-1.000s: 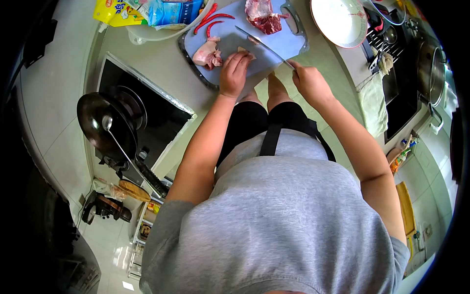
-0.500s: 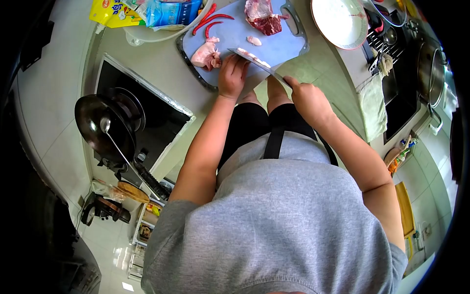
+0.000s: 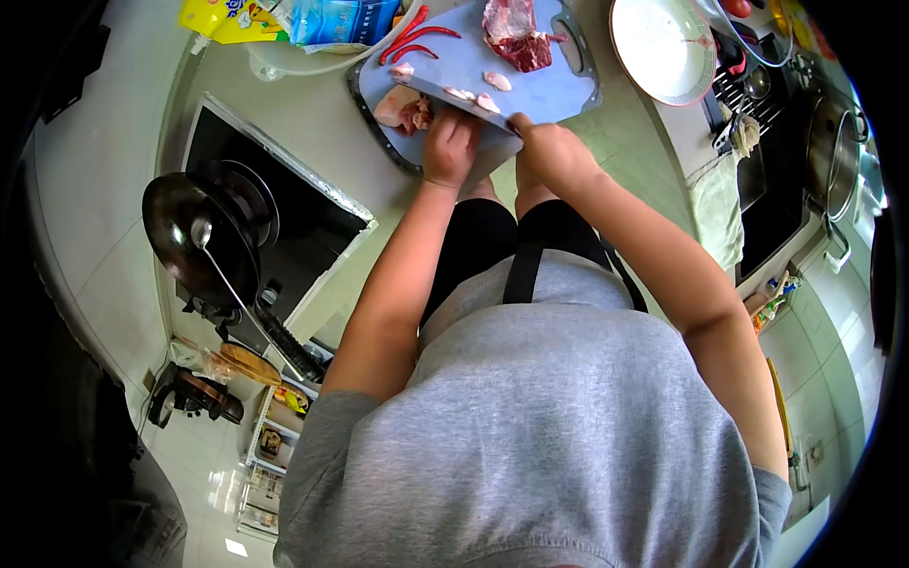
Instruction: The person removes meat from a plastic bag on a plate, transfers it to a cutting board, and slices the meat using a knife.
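Note:
My right hand [image 3: 561, 156] grips the handle of a kitchen knife [image 3: 431, 89]. Its blade reaches leftward across the blue cutting board [image 3: 559, 90], over the far edge of a pale, fatty piece of meat [image 3: 398, 107]. Against this meat's right side, my left hand [image 3: 449, 150] has its fingers bent and pressed together, fingertips partly hidden near the blade. Small pale cut bits [image 3: 497, 81] lie by the blade. A bigger red chunk of meat [image 3: 516, 36] rests at the board's far side, and red chilies [image 3: 417, 38] lie along its left edge.
Left of the board is a clear basin [image 3: 270, 62] with yellow and blue packets. A wok [image 3: 180, 232] holding a ladle [image 3: 216, 256] sits by the black stove. On the right are a white bowl [image 3: 663, 47], a cloth [image 3: 717, 213] and a metal pot [image 3: 833, 147].
My right hand has moved left and slightly up, carrying the knife, so its blade now lies across the pale meat's far edge. My left hand has stayed nearly still.

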{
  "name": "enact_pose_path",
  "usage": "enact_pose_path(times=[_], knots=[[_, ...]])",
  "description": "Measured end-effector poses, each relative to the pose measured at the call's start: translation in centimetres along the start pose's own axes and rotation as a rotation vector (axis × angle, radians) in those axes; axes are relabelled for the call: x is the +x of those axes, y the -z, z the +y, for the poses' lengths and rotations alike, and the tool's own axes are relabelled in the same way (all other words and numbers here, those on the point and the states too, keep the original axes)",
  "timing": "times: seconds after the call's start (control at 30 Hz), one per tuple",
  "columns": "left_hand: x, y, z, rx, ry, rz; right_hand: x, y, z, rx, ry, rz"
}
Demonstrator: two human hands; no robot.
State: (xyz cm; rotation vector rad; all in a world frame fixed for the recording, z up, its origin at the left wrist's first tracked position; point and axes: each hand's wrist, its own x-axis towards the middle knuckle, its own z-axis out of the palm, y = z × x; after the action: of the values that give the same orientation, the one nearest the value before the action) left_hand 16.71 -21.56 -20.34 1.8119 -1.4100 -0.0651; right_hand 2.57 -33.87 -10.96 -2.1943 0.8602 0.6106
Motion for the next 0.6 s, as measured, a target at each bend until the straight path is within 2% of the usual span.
enact_pose_path(times=[0.03,0.1,0.27,0.33,0.47,0.53,0.6], knots=[[0.1,0.0,0.0,0.033,-0.016,-0.01,-0.8,0.5,0.4,-0.002,0.003,0.002],[0.1,0.0,0.2,0.038,-0.022,0.001,-3.7,1.1,1.1,0.029,-0.181,-0.068],[0.0,0.0,0.1,0.001,-0.033,0.004,-2.2,1.4,-0.1,0.019,-0.141,-0.1],[-0.1,0.1,-0.1,-0.023,-0.011,-0.047,0.3,1.3,-1.4,-0.008,-0.007,-0.046],[0.2,0.3,0.4,0.024,-0.05,-0.03,-0.4,0.6,0.2,-0.001,-0.002,0.043],[0.3,0.4,0.4,0.022,-0.099,-0.043,-2.2,1.4,1.6,0.086,-0.116,-0.002],[0.5,0.6,0.4,-0.01,-0.093,-0.042,-3.4,2.4,2.1,0.093,-0.128,0.041]])
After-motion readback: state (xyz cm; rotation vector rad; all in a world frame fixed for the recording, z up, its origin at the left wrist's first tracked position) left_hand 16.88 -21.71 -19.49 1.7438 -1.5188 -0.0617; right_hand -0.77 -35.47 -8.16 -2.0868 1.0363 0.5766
